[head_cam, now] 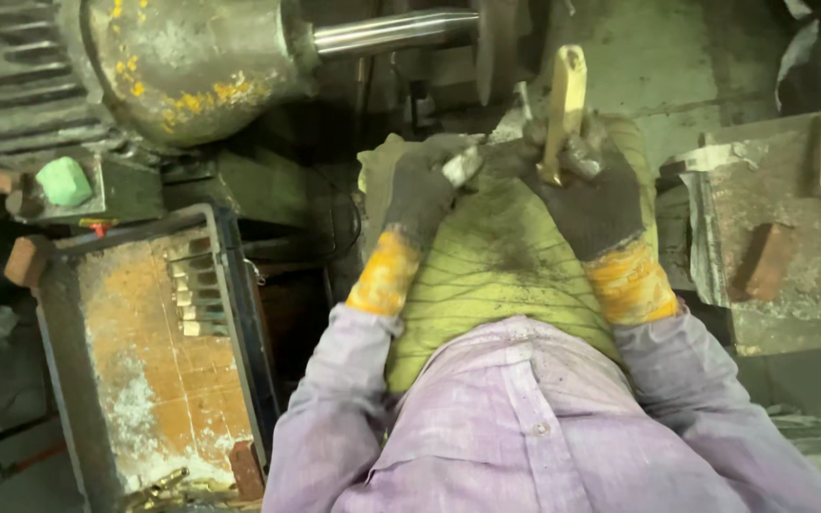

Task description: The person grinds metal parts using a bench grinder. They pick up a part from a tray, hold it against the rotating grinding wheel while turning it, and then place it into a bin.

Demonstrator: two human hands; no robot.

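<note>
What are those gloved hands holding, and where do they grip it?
Both hands clasp a pale brass-coloured metal piece by its lower end; its top sticks up free.

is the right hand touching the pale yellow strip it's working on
Touching. The head view shows the gloved right hand closed around the lower part of the pale yellow strip, which sticks up out of the fist.

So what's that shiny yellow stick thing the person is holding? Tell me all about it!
The yellow stick is a slim, flat piece that looks like polished brass, pale gold and shiny. It stands nearly upright, its rounded top pointing away from the person. The right hand, in a dark dirty glove, grips its lower end, so the bottom is hidden. The left hand is beside it, over a yellow-green cloth on the lap.
</note>
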